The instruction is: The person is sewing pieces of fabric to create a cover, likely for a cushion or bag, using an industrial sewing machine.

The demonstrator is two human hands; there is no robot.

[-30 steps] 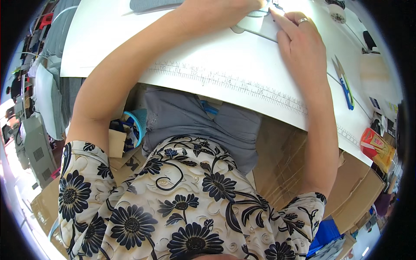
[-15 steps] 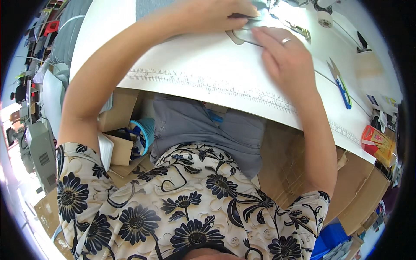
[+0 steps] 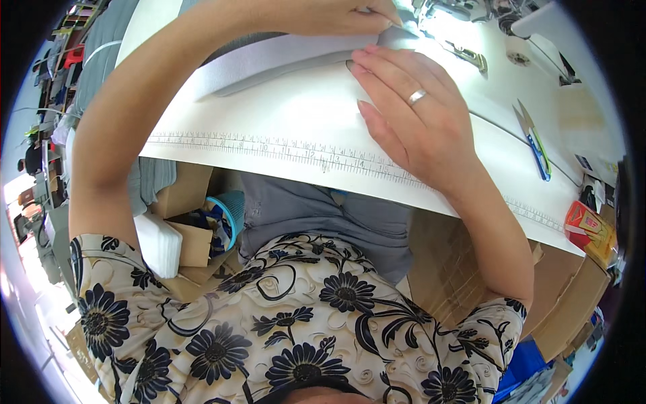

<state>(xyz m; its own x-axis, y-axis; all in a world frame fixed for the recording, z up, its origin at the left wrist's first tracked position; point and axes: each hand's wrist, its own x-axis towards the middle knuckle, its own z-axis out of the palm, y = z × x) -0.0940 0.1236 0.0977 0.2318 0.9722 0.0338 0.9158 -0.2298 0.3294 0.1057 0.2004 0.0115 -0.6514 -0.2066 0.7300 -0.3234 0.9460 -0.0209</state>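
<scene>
At the top of the frame, the left hand [image 3: 346, 16] is cut off by the upper edge; its bent fingertips meet the grey fabric [image 3: 279, 62], but whether they grip it cannot be told. The right hand [image 3: 427, 111], right of upper centre, is loosely extended and not clenched, its fingertips at the fabric's edge and hiding part of it. The fabric lies across the upper middle of the desk [image 3: 296, 121], its far side covered by the left forearm [image 3: 158, 67] or cropped away. Glare at the upper right washes out the metal machine parts [image 3: 468, 57]. The scissors [image 3: 536, 145] lie plainly visible at the right, while objects along the dark left rim are too warped to make out.
</scene>
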